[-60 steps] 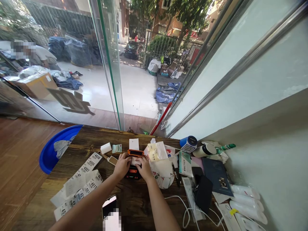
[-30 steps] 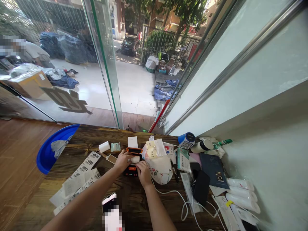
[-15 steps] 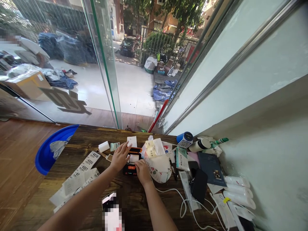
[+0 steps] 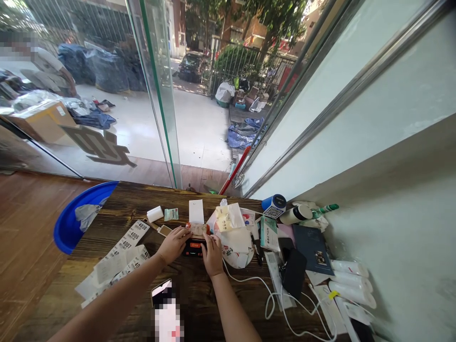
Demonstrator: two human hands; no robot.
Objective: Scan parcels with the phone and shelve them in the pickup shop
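A small black and orange label printer (image 4: 195, 246) sits on the wooden table between my two hands. Its lid is down, with a window on top. My left hand (image 4: 174, 244) grips the left side, fingers laid over the lid. On the right side my right hand (image 4: 213, 255) presses the lid with its fingers, thumb at the front. Just behind the printer lies a white paper slip (image 4: 195, 211). A phone (image 4: 162, 292) lies nearer to me, its screen blurred. Strips of numbered barcode labels (image 4: 131, 240) spread out to the left.
Left of the table stands a blue bin (image 4: 64, 232). A white roll (image 4: 154, 213) and a green packet (image 4: 171, 214) lie behind my left hand. Papers (image 4: 235, 240), a white cable (image 4: 270, 304), a black phone (image 4: 295, 273) and a QR-code speaker (image 4: 274, 207) crowd the right side.
The printer's lid, which stood open over a white roll, has come down. My left hand has moved down with it, and both hands now press on the printer.
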